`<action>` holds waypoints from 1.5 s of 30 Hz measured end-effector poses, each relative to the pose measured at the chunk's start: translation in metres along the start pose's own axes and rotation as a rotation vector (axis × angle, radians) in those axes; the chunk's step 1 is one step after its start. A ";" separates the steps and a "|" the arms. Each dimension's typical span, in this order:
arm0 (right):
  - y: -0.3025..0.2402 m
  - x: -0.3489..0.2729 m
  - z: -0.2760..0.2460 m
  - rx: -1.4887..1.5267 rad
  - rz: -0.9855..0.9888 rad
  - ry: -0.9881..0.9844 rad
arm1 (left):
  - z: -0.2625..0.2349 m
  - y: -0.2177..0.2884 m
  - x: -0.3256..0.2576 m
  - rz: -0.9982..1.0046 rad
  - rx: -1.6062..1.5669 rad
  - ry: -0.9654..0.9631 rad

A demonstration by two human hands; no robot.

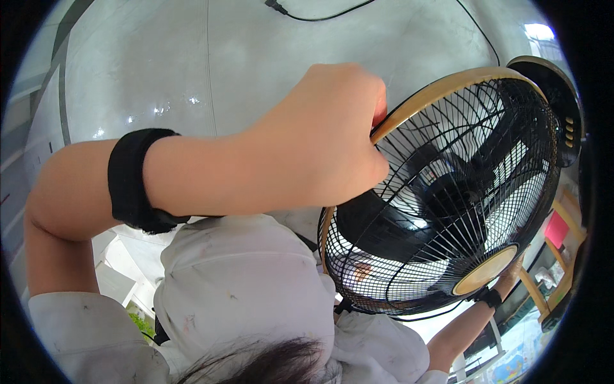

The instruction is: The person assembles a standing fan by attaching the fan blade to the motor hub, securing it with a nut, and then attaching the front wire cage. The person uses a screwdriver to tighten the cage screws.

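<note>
A black electric fan [441,192] with a gold rim, wire cage and gold centre badge is tilted in front of my body. My left hand [342,134] is closed around the left part of its gold rim, the back of the hand facing up. Dark blades show through the cage wires. A black rounded base [556,115] with a row of gold buttons is at the fan's far right. Behind the lower right of the cage, my right hand [510,272] is only partly visible. The cage hides its fingers.
A black power cord with a plug [276,6] lies on the pale glossy floor [141,57] at the far side. At the right edge stands a wooden frame [553,294] with a pink item [556,230] near it.
</note>
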State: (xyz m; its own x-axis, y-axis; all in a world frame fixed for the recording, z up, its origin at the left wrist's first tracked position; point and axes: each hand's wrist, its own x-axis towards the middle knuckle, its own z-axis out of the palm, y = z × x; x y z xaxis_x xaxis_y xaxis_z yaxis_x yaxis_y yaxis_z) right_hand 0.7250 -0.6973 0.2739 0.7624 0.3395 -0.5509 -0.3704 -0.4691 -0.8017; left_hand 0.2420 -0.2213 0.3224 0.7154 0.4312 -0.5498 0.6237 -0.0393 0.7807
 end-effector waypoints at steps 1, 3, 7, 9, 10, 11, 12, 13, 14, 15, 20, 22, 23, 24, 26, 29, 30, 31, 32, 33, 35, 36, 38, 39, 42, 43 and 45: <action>0.000 0.002 0.000 0.003 0.000 -0.004 | 0.000 -0.001 0.001 0.041 -0.047 0.030; -0.002 0.004 0.000 0.005 -0.003 -0.005 | 0.003 -0.003 0.002 0.129 -0.145 0.089; -0.006 0.007 0.000 -0.003 0.000 -0.008 | 0.006 -0.011 0.003 0.170 -0.051 0.081; -0.008 0.009 0.001 -0.004 -0.003 -0.011 | 0.008 -0.013 0.001 0.192 0.057 0.068; -0.009 0.009 0.000 -0.003 -0.003 -0.013 | 0.008 -0.013 0.000 0.211 0.092 0.076; -0.009 0.010 0.000 -0.002 -0.006 -0.013 | 0.010 -0.012 -0.001 0.245 0.087 0.109; -0.010 0.011 0.000 -0.002 -0.004 -0.016 | 0.009 -0.011 -0.002 0.231 0.099 0.112; -0.010 0.012 -0.001 0.003 -0.003 -0.014 | 0.009 -0.009 -0.003 0.249 0.066 0.131; -0.011 0.013 -0.002 0.006 -0.002 -0.017 | 0.008 -0.007 -0.005 0.217 0.046 0.122; -0.010 0.014 -0.002 0.009 0.000 -0.017 | 0.007 -0.005 -0.006 0.128 0.053 0.117; -0.008 0.020 -0.006 0.064 0.010 -0.049 | 0.007 0.004 0.000 0.082 0.163 -0.018; -0.008 0.021 -0.005 0.064 -0.019 -0.040 | 0.007 0.008 0.007 0.059 0.118 -0.035; -0.008 0.022 -0.004 0.037 -0.035 0.023 | 0.006 0.009 0.011 0.061 0.115 -0.032; -0.008 0.022 -0.004 0.005 -0.048 0.087 | 0.007 0.010 0.014 0.044 0.128 -0.036; -0.008 0.022 -0.002 -0.004 -0.047 0.096 | 0.008 0.010 0.019 0.003 0.010 -0.103; -0.008 0.023 -0.002 0.000 -0.016 0.157 | 0.013 0.006 0.024 0.026 -0.175 -0.129; -0.007 0.023 -0.003 -0.002 -0.021 0.156 | 0.014 0.003 0.024 -0.006 -0.215 -0.126; -0.006 0.025 -0.005 -0.005 -0.021 0.150 | 0.011 0.002 0.023 0.005 -0.232 -0.147; -0.005 0.026 -0.008 -0.011 -0.016 0.122 | 0.006 0.000 0.022 0.021 -0.224 -0.176; -0.003 0.028 -0.012 -0.025 -0.015 0.079 | -0.001 0.000 0.019 -0.007 -0.192 -0.214; 0.000 0.031 -0.020 -0.013 -0.017 0.070 | -0.013 -0.001 0.017 0.021 -0.152 -0.252; 0.002 0.032 -0.024 -0.010 -0.003 0.065 | -0.016 -0.001 0.016 0.080 -0.145 -0.253; 0.005 0.034 -0.034 0.010 -0.015 -0.022 | -0.018 -0.002 0.017 0.086 -0.225 -0.241; 0.008 0.036 -0.040 0.014 -0.016 -0.003 | -0.012 -0.002 0.015 0.042 -0.308 -0.220; 0.012 0.037 -0.048 0.022 -0.013 0.049 | 0.003 -0.009 0.013 0.019 -0.401 -0.175; 0.013 0.037 -0.050 0.024 -0.013 0.061 | 0.007 -0.013 0.013 0.008 -0.397 -0.164; 0.013 0.038 -0.052 0.017 -0.013 0.075 | 0.013 -0.018 0.014 0.025 -0.410 -0.187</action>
State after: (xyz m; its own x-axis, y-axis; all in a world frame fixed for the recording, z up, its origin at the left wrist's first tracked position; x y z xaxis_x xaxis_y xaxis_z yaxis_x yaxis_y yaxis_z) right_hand 0.7770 -0.7327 0.2543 0.8045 0.2835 -0.5219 -0.3684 -0.4510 -0.8129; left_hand 0.2443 -0.2265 0.2967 0.7967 0.2627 -0.5443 0.4562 0.3293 0.8267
